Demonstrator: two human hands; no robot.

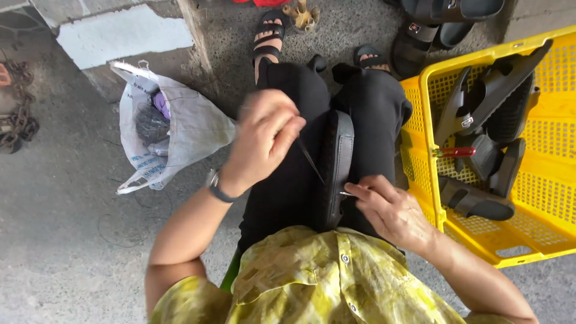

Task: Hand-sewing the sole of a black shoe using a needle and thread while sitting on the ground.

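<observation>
A black sandal sole stands on edge between my knees, on my black trousers. My left hand is raised to the left of it, fingers pinched on a dark thread that runs taut down to the sole's edge. My right hand rests against the sole's right side and pinches a thin metal needle at the sole's edge. A watch is on my left wrist.
A yellow plastic crate with several black sandals and a red-handled tool stands at my right. A white plastic bag with dark material lies on the concrete at my left. More sandals lie ahead of my feet.
</observation>
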